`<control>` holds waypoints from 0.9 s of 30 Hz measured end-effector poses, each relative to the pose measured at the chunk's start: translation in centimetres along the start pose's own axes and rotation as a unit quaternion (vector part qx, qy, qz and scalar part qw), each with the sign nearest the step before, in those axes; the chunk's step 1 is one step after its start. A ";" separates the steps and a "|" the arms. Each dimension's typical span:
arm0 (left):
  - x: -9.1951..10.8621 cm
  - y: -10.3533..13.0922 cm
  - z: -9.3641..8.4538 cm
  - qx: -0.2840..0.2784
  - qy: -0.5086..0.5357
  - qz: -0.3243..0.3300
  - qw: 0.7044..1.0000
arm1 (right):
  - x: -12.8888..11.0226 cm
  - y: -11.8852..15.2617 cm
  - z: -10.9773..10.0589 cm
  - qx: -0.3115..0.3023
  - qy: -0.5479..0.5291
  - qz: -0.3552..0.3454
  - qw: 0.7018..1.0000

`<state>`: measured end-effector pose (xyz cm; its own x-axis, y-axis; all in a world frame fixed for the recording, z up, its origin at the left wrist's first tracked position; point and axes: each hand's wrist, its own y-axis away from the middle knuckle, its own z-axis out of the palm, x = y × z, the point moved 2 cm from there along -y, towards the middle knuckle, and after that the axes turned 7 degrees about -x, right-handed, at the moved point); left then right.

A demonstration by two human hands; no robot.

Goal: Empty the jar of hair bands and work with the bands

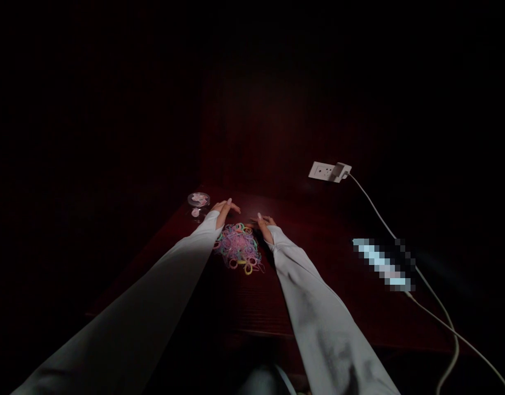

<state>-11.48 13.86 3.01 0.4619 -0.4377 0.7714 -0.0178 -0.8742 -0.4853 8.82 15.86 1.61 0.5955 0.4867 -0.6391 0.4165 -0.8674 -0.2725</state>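
A heap of small pastel hair ties (238,247) in pink, purple, green and yellow lies on the dark red wooden table (252,312). Just beyond the heap's left side is my left hand (226,207), fingers stretched out and thumb raised, holding nothing that I can see. My right hand (265,224) rests at the heap's far right edge, its fingers extended toward the left hand and nothing visible in it. Close to the left hand, on its outer side, stands a clear round container (198,206) with pink and white pieces inside.
A white wall socket (323,171) with a plugged-in charger (340,172) sits at the back right. Its white cable (375,206) runs down the right side. A blurred-out, lit device (381,264) lies on the right, with a cable at its near end. The surroundings are very dark.
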 end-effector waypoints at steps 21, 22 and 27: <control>2.7 2.2 -0.6 -0.008 -0.263 0.040 0.964 | -3.6 1.7 -1.5 -0.100 0.106 -0.194 0.970; 2.7 2.2 -0.6 -0.007 -0.266 0.040 0.963 | -3.5 1.7 -1.4 -0.099 0.111 -0.191 0.970; 2.5 2.1 -0.5 -0.011 -0.259 0.051 0.965 | -4.1 2.0 -0.7 -0.118 0.118 -0.158 0.973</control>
<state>-10.81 10.82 4.16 0.8376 -0.3624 0.4088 -0.1025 -0.8393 -0.5340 7.68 12.26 4.16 0.5423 0.7592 -0.3598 0.7340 -0.6365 -0.2369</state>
